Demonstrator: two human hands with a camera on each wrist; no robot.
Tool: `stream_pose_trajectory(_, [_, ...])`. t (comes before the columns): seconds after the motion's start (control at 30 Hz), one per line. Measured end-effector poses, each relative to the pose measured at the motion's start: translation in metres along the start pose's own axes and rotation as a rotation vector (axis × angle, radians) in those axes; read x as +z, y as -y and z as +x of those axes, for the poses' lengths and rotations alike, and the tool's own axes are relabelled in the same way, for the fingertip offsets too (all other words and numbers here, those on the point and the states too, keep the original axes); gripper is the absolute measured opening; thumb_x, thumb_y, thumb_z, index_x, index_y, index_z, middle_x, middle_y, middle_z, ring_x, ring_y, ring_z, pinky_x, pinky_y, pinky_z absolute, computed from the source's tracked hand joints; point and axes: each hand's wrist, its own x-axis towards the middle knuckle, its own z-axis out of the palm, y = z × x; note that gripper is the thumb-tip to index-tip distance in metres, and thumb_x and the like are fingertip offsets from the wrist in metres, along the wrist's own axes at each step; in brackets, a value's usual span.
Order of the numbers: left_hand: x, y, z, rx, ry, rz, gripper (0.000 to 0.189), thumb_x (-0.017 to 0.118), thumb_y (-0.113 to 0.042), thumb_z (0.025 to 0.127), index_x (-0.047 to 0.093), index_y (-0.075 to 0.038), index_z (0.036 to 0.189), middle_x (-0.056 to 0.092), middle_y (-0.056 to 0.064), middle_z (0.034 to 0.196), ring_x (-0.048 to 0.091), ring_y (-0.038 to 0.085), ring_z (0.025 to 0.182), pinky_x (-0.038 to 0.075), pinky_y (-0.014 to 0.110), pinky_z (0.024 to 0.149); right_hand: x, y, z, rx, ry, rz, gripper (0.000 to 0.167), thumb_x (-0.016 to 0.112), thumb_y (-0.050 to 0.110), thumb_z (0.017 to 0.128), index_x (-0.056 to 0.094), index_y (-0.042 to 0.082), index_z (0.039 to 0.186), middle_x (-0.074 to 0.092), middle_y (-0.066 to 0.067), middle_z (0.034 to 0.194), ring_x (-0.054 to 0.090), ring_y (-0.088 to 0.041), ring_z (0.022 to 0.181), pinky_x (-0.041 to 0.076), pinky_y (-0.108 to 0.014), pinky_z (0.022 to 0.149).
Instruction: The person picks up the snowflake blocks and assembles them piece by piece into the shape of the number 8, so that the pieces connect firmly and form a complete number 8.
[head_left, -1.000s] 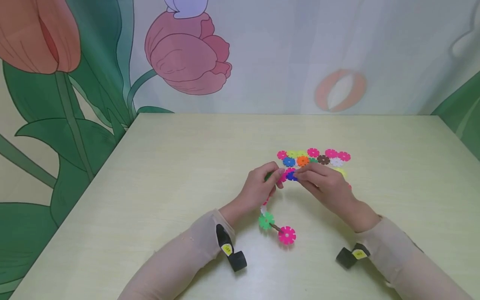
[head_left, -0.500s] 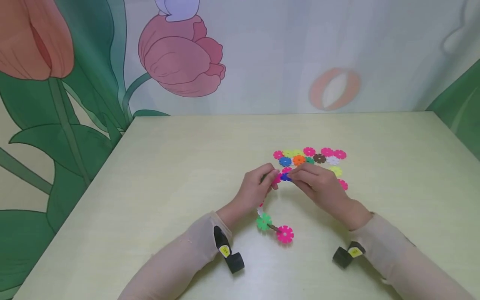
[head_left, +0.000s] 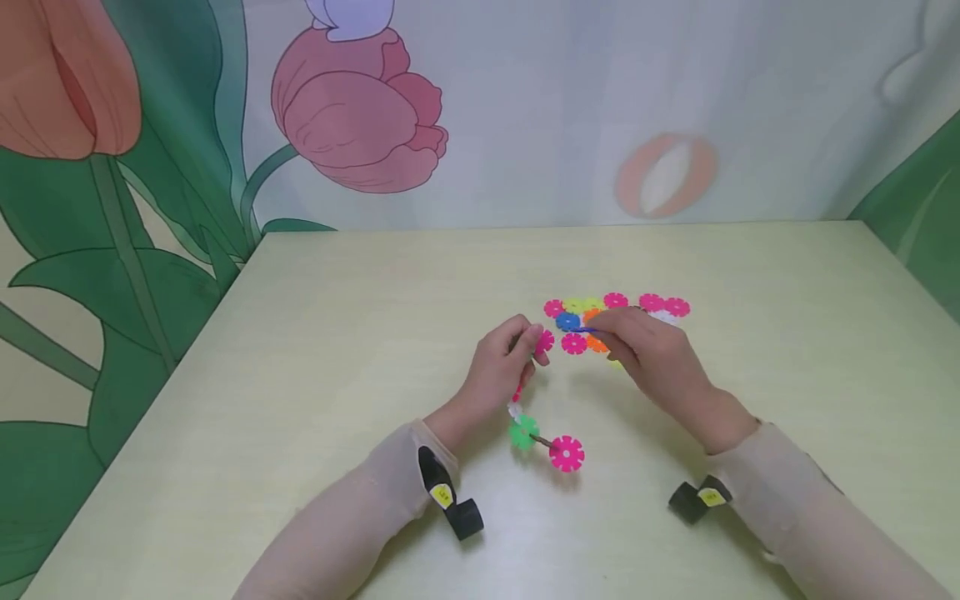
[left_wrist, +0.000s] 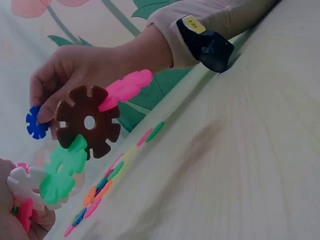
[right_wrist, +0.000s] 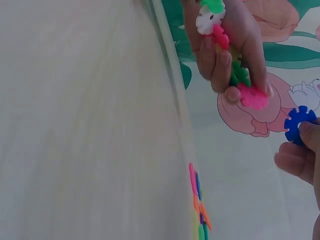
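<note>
My left hand [head_left: 491,371] grips a chain of slotted snowflake discs. A pink disc [right_wrist: 254,96] sticks out at its fingertips, with a dark green disc [right_wrist: 241,74] behind it. Below the hand hang a white disc [right_wrist: 210,22], a light green disc [head_left: 523,432], a brown disc [left_wrist: 82,122] and, at the free end, another pink disc [head_left: 567,454]. Between thumb and fingers, my right hand [head_left: 660,354] pinches a single blue disc [right_wrist: 298,120], seen nearly edge-on in the head view. A gap separates this blue disc from the chain's upper pink disc.
Loose discs lie flat beyond the hands, among them a lighter blue disc [head_left: 567,322], a pink disc [head_left: 573,343] and a white disc [head_left: 663,317]; the right hand hides some of them. The pale table [head_left: 360,333] ends at a back wall with painted flowers.
The blue disc has come away from the chain's upper pink disc and turned edge-on. My right hand has moved slightly right; the left hand still holds the chain.
</note>
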Motion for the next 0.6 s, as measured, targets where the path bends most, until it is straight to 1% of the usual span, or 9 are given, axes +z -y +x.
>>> stream_pose_trajectory(0.07, [-0.0010, -0.0004, -0.0001, -0.016, -0.015, 0.004, 0.023, 0.048, -0.030, 0.101, 0.055, -0.009, 0.092, 0.062, 0.010, 0.083, 0.043, 0.014, 0.051, 0.035, 0.020, 0.049, -0.0013, 0.0004, 0.0004, 0.088, 0.038, 0.035, 0.030, 0.079, -0.002, 0.071, 0.067, 0.002, 0.098, 0.070, -0.007, 0.085, 0.062, -0.012, 0.062, 0.054, -0.026, 0.057])
stream_pose_trajectory(0.1, [-0.0012, -0.0001, -0.0002, -0.016, -0.012, 0.012, 0.023, 0.048, -0.030, 0.101, 0.055, -0.010, 0.092, 0.062, 0.011, 0.083, 0.044, 0.014, 0.051, 0.036, 0.020, 0.049, -0.0015, 0.0009, 0.0009, 0.149, 0.074, 0.077, 0.027, 0.078, -0.001, 0.074, 0.066, 0.002, 0.099, 0.070, -0.008, 0.084, 0.062, -0.013, 0.061, 0.054, -0.025, 0.056])
stream_pose_trajectory(0.23, [0.0004, 0.0012, -0.0004, 0.023, 0.025, 0.067, 0.025, 0.049, -0.034, 0.100, 0.056, -0.011, 0.094, 0.062, 0.018, 0.082, 0.045, 0.014, 0.052, 0.037, 0.021, 0.050, 0.0001, 0.0040, 0.0044, 0.460, 0.261, 0.321, 0.017, 0.066, 0.006, 0.089, 0.060, 0.000, 0.103, 0.069, -0.011, 0.080, 0.064, -0.021, 0.060, 0.051, -0.023, 0.052])
stream_pose_trajectory(0.27, [0.0010, 0.0017, -0.0004, 0.035, 0.031, 0.079, 0.025, 0.049, -0.034, 0.100, 0.057, -0.011, 0.094, 0.062, 0.020, 0.081, 0.045, 0.014, 0.052, 0.037, 0.021, 0.050, 0.0007, 0.0047, 0.0055, 0.533, 0.300, 0.389, 0.016, 0.063, 0.007, 0.091, 0.058, 0.000, 0.104, 0.068, -0.013, 0.079, 0.065, -0.023, 0.061, 0.052, -0.023, 0.052])
stream_pose_trajectory(0.33, [0.0020, 0.0023, -0.0006, 0.060, 0.037, 0.100, 0.026, 0.049, -0.035, 0.100, 0.057, -0.011, 0.095, 0.061, 0.021, 0.077, 0.046, 0.014, 0.053, 0.036, 0.021, 0.051, 0.0005, 0.0064, 0.0077, 0.655, 0.354, 0.503, 0.015, 0.059, 0.008, 0.094, 0.055, -0.002, 0.106, 0.067, -0.016, 0.079, 0.066, -0.022, 0.062, 0.053, -0.024, 0.053])
stream_pose_trajectory(0.43, [0.0029, 0.0030, -0.0008, 0.087, 0.048, 0.140, 0.026, 0.049, -0.033, 0.100, 0.058, -0.009, 0.097, 0.058, 0.015, 0.067, 0.046, 0.014, 0.052, 0.036, 0.020, 0.051, 0.0000, 0.0071, 0.0096, 0.746, 0.381, 0.626, 0.015, 0.056, 0.008, 0.096, 0.054, -0.005, 0.105, 0.065, -0.019, 0.079, 0.066, -0.018, 0.061, 0.055, -0.026, 0.056])
stream_pose_trajectory(0.5, [0.0032, 0.0031, -0.0012, 0.106, 0.058, 0.172, 0.026, 0.050, -0.031, 0.100, 0.058, -0.006, 0.099, 0.055, 0.009, 0.063, 0.045, 0.013, 0.051, 0.036, 0.020, 0.050, -0.0011, 0.0069, 0.0101, 0.772, 0.386, 0.684, 0.016, 0.054, 0.008, 0.097, 0.053, -0.007, 0.104, 0.064, -0.019, 0.079, 0.066, -0.014, 0.060, 0.056, -0.026, 0.056])
stream_pose_trajectory(0.57, [0.0034, 0.0028, -0.0016, 0.122, 0.068, 0.200, 0.026, 0.050, -0.029, 0.101, 0.058, -0.004, 0.100, 0.051, 0.003, 0.060, 0.044, 0.013, 0.049, 0.036, 0.020, 0.049, -0.0013, 0.0058, 0.0099, 0.784, 0.388, 0.724, 0.017, 0.054, 0.008, 0.097, 0.053, -0.008, 0.103, 0.065, -0.017, 0.077, 0.066, -0.015, 0.060, 0.056, -0.027, 0.056])
stream_pose_trajectory(0.6, [0.0035, 0.0028, -0.0018, 0.130, 0.071, 0.209, 0.027, 0.050, -0.029, 0.101, 0.058, -0.003, 0.100, 0.051, 0.003, 0.060, 0.044, 0.013, 0.048, 0.036, 0.020, 0.048, -0.0016, 0.0053, 0.0098, 0.790, 0.391, 0.738, 0.017, 0.054, 0.008, 0.097, 0.053, -0.008, 0.103, 0.065, -0.016, 0.077, 0.066, -0.015, 0.060, 0.056, -0.026, 0.057])
